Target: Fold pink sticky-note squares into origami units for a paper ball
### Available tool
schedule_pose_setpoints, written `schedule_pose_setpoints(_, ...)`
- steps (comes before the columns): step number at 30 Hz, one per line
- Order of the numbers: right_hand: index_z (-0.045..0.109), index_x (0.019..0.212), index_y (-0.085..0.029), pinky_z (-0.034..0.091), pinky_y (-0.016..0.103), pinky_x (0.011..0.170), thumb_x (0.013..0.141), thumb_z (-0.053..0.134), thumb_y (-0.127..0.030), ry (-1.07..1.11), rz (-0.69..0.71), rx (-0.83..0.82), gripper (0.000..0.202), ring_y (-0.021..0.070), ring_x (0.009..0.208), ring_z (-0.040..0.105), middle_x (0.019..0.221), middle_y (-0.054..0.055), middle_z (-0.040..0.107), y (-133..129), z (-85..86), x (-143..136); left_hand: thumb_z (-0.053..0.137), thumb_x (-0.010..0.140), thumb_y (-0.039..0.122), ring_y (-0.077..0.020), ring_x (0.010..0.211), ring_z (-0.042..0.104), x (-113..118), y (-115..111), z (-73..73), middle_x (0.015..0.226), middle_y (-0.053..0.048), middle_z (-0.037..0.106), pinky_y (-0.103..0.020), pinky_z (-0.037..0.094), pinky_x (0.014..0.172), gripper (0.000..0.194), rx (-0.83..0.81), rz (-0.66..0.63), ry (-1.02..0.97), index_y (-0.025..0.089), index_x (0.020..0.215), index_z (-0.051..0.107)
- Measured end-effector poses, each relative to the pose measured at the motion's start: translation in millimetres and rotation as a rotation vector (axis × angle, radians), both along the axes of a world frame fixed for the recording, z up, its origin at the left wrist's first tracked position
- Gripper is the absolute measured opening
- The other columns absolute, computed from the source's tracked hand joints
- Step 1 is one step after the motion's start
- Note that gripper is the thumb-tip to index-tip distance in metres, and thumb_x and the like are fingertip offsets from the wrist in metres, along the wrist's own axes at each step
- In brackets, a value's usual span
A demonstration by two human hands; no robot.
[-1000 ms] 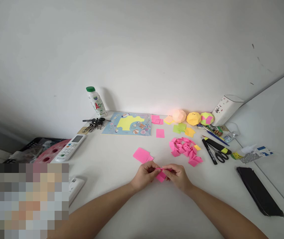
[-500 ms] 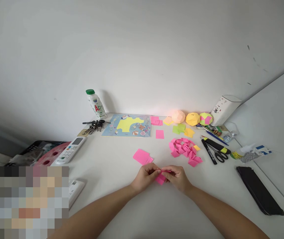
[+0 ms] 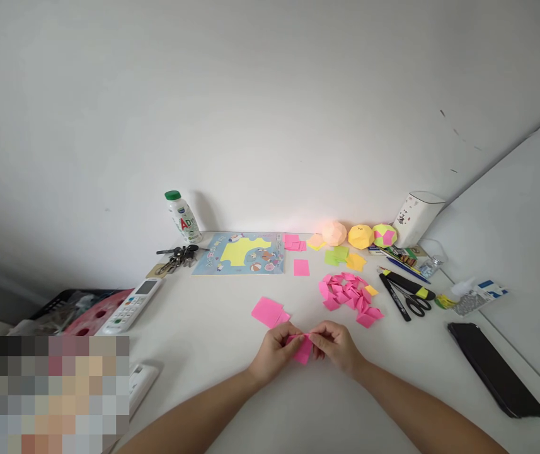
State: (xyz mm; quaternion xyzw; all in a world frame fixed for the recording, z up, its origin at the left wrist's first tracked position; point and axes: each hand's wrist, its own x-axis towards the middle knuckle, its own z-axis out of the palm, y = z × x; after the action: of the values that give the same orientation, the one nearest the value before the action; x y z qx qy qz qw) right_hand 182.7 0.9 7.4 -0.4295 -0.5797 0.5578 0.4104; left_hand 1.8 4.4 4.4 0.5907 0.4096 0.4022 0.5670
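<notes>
Between my two hands, low in the middle of the head view, is a pink paper square. My left hand pinches its upper left edge between thumb and fingers. Opposite it, my right hand is closed on the upper right corner, and its fingertips cover part of the paper. Just beyond my left hand lie loose pink sheets. A pile of folded pink paper pieces rests beyond my right hand. One more flat pink square lies farther back.
Faceted paper balls stand by the wall beside a white box. Scissors, a marker and a black pouch lie right. A bottle, keys, a printed sheet and a remote are left.
The view has tilted up slightly, so things on the table appear lower. The pink paper has turned a little between my hands, and more of its flat face shows.
</notes>
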Motion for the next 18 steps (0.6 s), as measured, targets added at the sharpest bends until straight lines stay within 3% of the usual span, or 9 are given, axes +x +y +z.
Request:
schedule_pose_setpoints(13, 0.059, 0.072, -0.015, 0.046, 0.024, 0.052, 0.079, 0.060, -0.034, -0.038, 0.064, 0.059, 0.020, 0.0122, 0.052, 0.057, 0.057, -0.001, 0.058, -3.8, 5.3, -2.9, 0.059, 0.075, 0.032, -0.0096, 0.056, 0.046, 4.7, -1.4, 4.1, 0.064, 0.001, 0.051, -0.022, 0.038, 0.054, 0.020, -0.046, -0.017, -0.021, 0.015, 0.066, 0.053)
schedule_pose_setpoints(18, 0.053, 0.070, -0.016, 0.043, 0.022, 0.048, 0.080, 0.059, -0.036, 0.052, -0.002, -0.018, 0.023, 0.0107, 0.049, 0.053, 0.055, -0.003, 0.055, -2.4, 6.8, 0.2, 0.059, 0.075, 0.035, -0.0090, 0.057, 0.044, 1.7, -0.7, 5.4, 0.062, 0.002, 0.047, -0.022, 0.037, 0.055, 0.024, -0.060, 0.021, -0.083, 0.015, 0.064, 0.052)
